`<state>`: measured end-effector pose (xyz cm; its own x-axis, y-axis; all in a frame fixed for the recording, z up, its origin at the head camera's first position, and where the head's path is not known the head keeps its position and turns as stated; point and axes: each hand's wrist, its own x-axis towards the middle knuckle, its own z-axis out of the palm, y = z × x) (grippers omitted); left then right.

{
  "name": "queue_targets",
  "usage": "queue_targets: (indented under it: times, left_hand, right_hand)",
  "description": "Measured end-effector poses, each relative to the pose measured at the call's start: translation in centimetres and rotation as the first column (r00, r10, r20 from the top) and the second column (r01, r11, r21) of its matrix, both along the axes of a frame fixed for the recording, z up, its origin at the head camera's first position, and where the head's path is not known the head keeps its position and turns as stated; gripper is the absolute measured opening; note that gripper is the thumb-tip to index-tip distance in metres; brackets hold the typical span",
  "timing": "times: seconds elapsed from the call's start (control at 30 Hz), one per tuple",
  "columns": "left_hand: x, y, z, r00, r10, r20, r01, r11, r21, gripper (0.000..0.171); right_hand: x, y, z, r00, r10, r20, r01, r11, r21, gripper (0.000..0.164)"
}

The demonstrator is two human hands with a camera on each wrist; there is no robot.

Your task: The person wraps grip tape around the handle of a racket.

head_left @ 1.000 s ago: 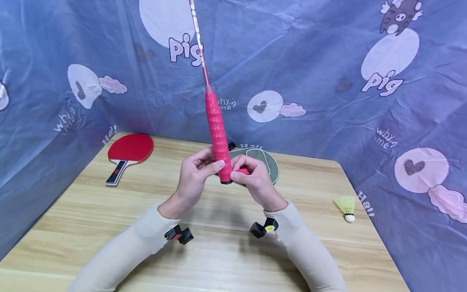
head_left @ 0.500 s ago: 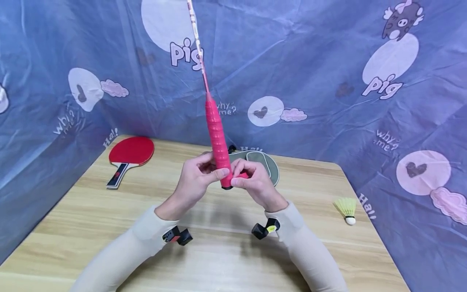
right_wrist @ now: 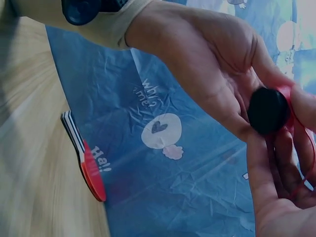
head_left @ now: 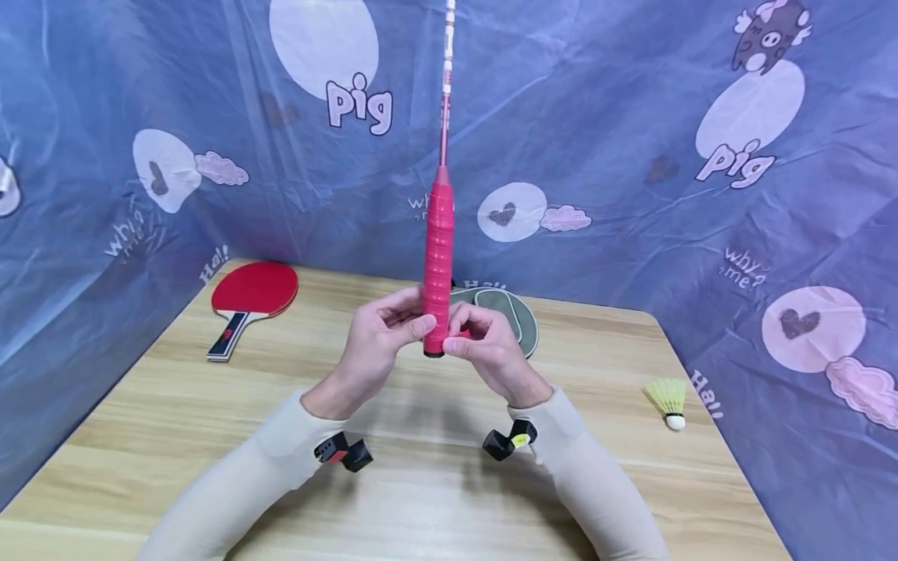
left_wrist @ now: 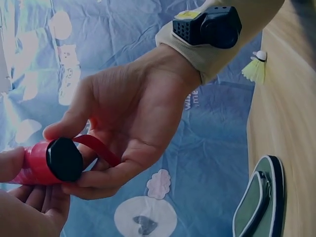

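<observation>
A badminton racket (head_left: 439,241) stands almost upright in the head view, its head out of frame above. Ridged pink-red grip tape wraps its handle, and the black butt cap (left_wrist: 64,159) faces the left wrist camera. My left hand (head_left: 379,331) holds the lower handle, thumb across the front. A loose strip of grip tape (left_wrist: 98,148) comes off near the butt. My right hand (head_left: 491,343) pinches this strip close to the handle; in the left wrist view its fingers also touch the butt end. The right wrist view shows the cap (right_wrist: 268,110) between both hands.
A red table tennis bat (head_left: 254,292) lies at the table's back left. Behind the hands is a grey-green racket cover (head_left: 525,319), partly hidden. A yellow shuttlecock (head_left: 669,399) lies near the right edge. Blue printed cloth (head_left: 596,117) walls the wooden table (head_left: 421,483).
The racket has swung from leaning left to nearly upright, its shaft moving right. The handle dipped slightly and rose again. Both hands keep their hold on handle and tape.
</observation>
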<state>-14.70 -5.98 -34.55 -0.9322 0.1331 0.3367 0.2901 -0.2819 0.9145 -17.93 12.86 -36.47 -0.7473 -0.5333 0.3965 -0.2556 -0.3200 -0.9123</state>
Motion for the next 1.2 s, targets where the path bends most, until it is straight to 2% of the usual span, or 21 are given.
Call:
queue_targets:
  times: [0.1,0.2,0.33,0.5,0.77,0.93,1.03,1.1,1.2]
  left_hand:
    - [0.0,0.2,-0.1,1.000,-0.001,-0.005,0.002,1.000,0.029,0.044]
    - [0.2,0.4,-0.2,0.997,0.045,-0.067,-0.048,0.998,-0.050,0.046]
    - [0.3,0.8,-0.7,0.982,0.132,-0.136,-0.157,0.969,-0.192,0.055]
    - [0.1,1.1,-1.0,0.972,0.179,-0.154,-0.205,0.963,-0.173,0.050]
    - [0.1,0.2,-0.5,0.978,0.151,-0.142,-0.177,0.965,-0.196,0.043]
    - [0.4,0.2,-0.5,0.991,0.123,-0.057,-0.129,0.983,-0.127,0.047]
    - [0.5,0.3,-0.5,0.995,0.095,-0.017,-0.096,0.993,-0.072,0.049]
    - [0.6,0.3,-0.5,0.997,0.075,-0.022,-0.076,0.996,-0.052,0.047]
    - [0.5,0.5,-0.5,0.995,0.071,-0.068,-0.076,0.994,-0.075,0.046]
  right_hand:
    - [0.1,-0.1,0.1,0.999,-0.052,-0.009,0.052,0.999,-0.008,0.016]
    - [0.1,-0.2,-0.1,0.995,-0.095,-0.012,0.094,0.995,-0.014,0.019]
    - [0.3,-0.2,-0.4,0.991,-0.126,-0.051,0.126,0.992,0.003,0.018]
    - [0.3,-0.1,-0.4,0.986,-0.145,-0.078,0.148,0.989,0.031,0.022]
    - [0.0,0.0,-0.2,0.993,-0.102,-0.059,0.105,0.993,0.052,0.017]
    - [-0.1,0.3,-0.1,0.998,-0.070,0.007,0.070,0.997,0.025,0.020]
    - [-0.1,0.3,-0.3,0.998,-0.065,0.018,0.064,0.998,0.010,0.022]
    - [-0.2,0.2,-0.4,0.998,-0.062,0.005,0.062,0.998,0.010,0.021]
    - [-0.2,0.0,-0.6,0.998,-0.059,-0.014,0.059,0.998,0.005,0.018]
